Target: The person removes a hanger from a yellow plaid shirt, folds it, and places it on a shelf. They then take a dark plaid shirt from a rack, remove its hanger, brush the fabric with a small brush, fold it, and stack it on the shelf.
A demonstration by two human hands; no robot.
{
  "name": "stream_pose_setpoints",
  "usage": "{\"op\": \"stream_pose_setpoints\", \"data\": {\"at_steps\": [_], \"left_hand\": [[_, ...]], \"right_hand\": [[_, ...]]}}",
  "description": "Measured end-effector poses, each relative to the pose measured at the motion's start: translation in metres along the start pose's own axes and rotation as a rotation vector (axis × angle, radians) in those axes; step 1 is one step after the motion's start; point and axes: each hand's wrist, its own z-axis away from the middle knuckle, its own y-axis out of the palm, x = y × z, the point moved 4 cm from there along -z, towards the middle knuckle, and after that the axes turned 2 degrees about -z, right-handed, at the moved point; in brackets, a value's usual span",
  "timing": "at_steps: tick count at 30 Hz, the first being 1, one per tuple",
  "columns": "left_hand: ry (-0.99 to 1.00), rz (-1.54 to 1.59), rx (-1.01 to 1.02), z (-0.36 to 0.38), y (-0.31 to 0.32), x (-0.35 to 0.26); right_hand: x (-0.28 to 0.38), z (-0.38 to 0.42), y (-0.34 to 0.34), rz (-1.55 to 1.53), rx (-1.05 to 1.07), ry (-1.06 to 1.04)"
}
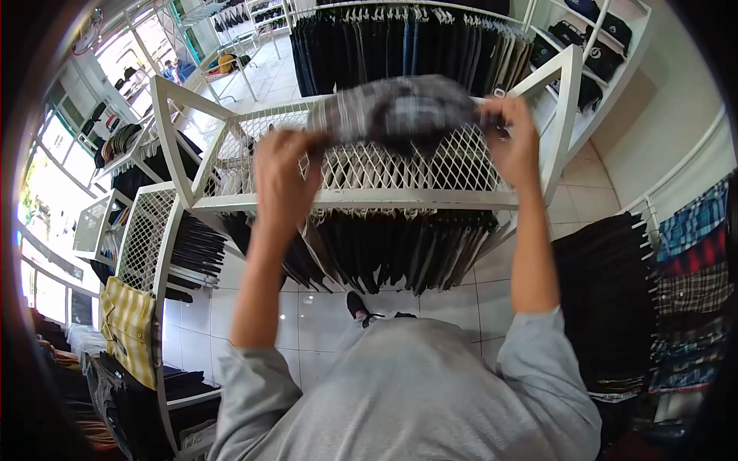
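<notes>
A dark grey plaid garment [407, 114], smeared by motion, is stretched between my two hands above the white mesh rack top [469, 165]. My left hand [284, 173] is closed on its left end. At the other end, my right hand [513, 142] pinches the cloth with thumb and fingers. A darker patch shows in the middle of the garment, too blurred to make out. Below the mesh hang dark and beige trousers [384, 250], close under my forearms.
Behind the rack hangs a long row of trousers [400, 50]. Bags and caps fill shelves [592, 46] at the upper right. Plaid shirts [692, 284] hang at the right edge. A yellow plaid shirt [129, 326] hangs on the left rack. White tiles [453, 307] cover the floor.
</notes>
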Motion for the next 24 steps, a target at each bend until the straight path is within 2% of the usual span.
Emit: {"op": "stream_pose_setpoints", "data": {"at_steps": [2, 3, 5, 7, 8, 9, 10, 11, 12, 13, 14, 17, 18, 19, 21, 22, 23, 24], "left_hand": [[-0.256, 0.136, 0.021, 0.077, 0.028, 0.001], [-0.491, 0.321, 0.033, 0.113, 0.04, 0.004], [-0.791, 0.49, -0.007, 0.174, 0.07, 0.007], [-1.023, 0.867, -0.016, 0.204, 0.086, 0.0], [-1.033, 0.863, -0.014, 0.209, 0.087, 0.0], [-1.161, 1.035, 0.042, 0.217, 0.09, 0.0], [-1.281, 1.209, 0.101, 0.222, 0.094, 0.0], [-1.28, 1.206, 0.106, 0.223, 0.091, 0.005], [-1.305, 1.444, 0.07, 0.222, 0.09, 0.009], [-1.318, 1.685, 0.032, 0.22, 0.092, 0.01], [-1.319, 1.683, 0.037, 0.219, 0.094, 0.01], [-1.415, 1.296, -0.006, 0.218, 0.104, 0.024], [-1.476, 1.059, 0.036, 0.219, 0.106, 0.029], [-1.486, 1.053, 0.034, 0.217, 0.107, 0.03], [-1.429, 1.292, 0.098, 0.205, 0.106, 0.027], [-1.377, 1.384, 0.205, 0.188, 0.093, 0.02], [-1.388, 1.376, 0.197, 0.185, 0.083, 0.021], [-1.353, 1.427, 0.303, 0.183, 0.076, 0.02]], "right_hand": [[-0.013, 0.077, 0.015, 0.008, 0.016, 0.184], [-0.024, 0.114, 0.025, 0.002, 0.014, 0.255], [-0.023, 0.171, 0.039, 0.086, 0.007, 0.411], [-0.037, 0.21, 0.056, -0.1, -0.109, 0.544], [-0.042, 0.225, 0.061, -0.235, -0.132, 0.799], [-0.04, 0.227, 0.06, -0.236, -0.128, 0.808], [-0.042, 0.229, 0.063, -0.43, -0.108, 0.889], [-0.044, 0.229, 0.065, -0.626, -0.091, 0.961], [-0.045, 0.224, 0.06, -0.628, -0.096, 0.962], [-0.046, 0.222, 0.059, -0.934, -0.175, 1.08], [-0.047, 0.221, 0.06, -1.245, -0.255, 1.189], [-0.08, 0.233, 0.065, -1.133, -0.389, 1.274], [-0.069, 0.214, 0.071, -1.064, -0.37, 1.201], [-0.071, 0.213, 0.069, -0.787, -0.217, 1.168], [-0.055, 0.203, 0.07, -0.977, -0.147, 1.25], [-0.049, 0.197, 0.063, -0.98, -0.137, 1.257], [-0.042, 0.194, 0.056, -1.066, -0.001, 1.234], [-0.038, 0.193, 0.052, -1.15, 0.138, 1.207]]}}
